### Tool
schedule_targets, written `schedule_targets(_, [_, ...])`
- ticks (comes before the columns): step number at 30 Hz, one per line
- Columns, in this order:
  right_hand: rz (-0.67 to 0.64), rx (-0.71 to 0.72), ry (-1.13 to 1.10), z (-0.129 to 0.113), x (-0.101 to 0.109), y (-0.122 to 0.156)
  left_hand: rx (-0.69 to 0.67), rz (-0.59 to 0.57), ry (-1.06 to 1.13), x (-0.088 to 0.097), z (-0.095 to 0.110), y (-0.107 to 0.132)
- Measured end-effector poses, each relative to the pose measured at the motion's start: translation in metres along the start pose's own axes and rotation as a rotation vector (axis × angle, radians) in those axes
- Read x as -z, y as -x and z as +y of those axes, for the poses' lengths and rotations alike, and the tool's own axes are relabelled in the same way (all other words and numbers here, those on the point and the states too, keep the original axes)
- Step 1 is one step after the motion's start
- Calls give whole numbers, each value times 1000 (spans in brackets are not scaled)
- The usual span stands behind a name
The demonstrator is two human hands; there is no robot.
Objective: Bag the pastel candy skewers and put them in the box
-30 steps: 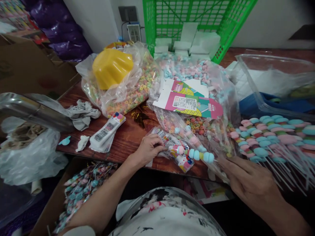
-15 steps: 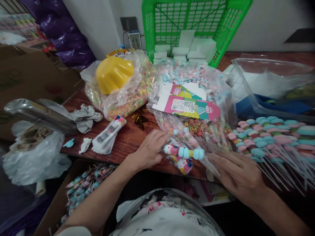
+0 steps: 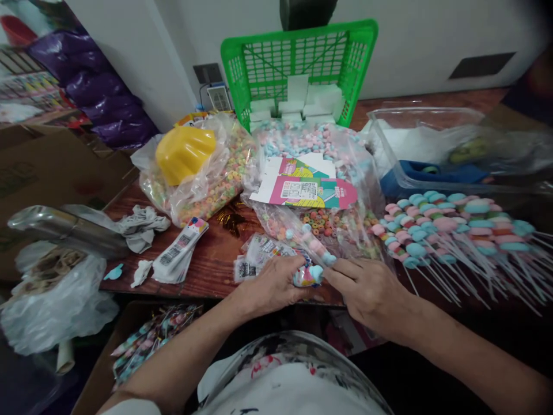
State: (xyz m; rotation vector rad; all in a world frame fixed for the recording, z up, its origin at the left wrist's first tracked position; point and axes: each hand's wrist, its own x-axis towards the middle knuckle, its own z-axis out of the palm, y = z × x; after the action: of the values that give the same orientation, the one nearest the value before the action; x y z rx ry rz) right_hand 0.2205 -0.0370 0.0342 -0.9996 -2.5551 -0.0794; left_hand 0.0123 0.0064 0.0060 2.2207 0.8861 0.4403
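My left hand (image 3: 276,286) is closed around a small printed clear bag (image 3: 305,278), just above the table's front edge. The end of a marshmallow skewer (image 3: 318,273) shows at the bag's mouth, a pale blue piece outermost. On the right, the fingers of my right hand (image 3: 371,294) are closed at that end of the skewer; its stick is hidden by them. Beside my left hand lie several flat printed clear bags (image 3: 263,252). Just behind both hands, pink and blue marshmallows (image 3: 317,248) rest along a fold of plastic.
Many marshmallow skewers (image 3: 444,225) are piled at right. Behind are bags of ring-shaped candy (image 3: 207,199) and marshmallows (image 3: 302,137), a card package (image 3: 302,187), a green basket (image 3: 298,30) and a clear bin (image 3: 384,144). A label stack (image 3: 177,253) and metal flask (image 3: 73,230) stand left.
The skewer has gone deeper into the printed bag, and my right hand has come in close to my left. More flat bags now show beside my left hand. The view has shifted.
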Motion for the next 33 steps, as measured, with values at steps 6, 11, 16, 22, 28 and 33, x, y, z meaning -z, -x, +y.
schedule_targets(6, [-189, -123, -37, -2, 12, -10, 67, 87, -191, -7, -4, 2])
schedule_targets(11, [-326, -275, 8, -6, 19, -10, 43, 206, -421, -6, -9, 9])
schedule_targets(16, [-433, -316, 36, -22, 9, -25, 3, 213, -381, -16, -4, 3])
schedule_targets(22, [-291, -283, -76, -10, -5, -35, 138, 140, 241, -7, 8, 3])
schedule_targets(28, [-146, -204, -182, 8, 2, -37, 346, 175, 963, 3, 7, 4])
schedule_targets(33, [-140, -240, -273, -8, -12, -44, 273, 454, 1102, -21, -2, -7])
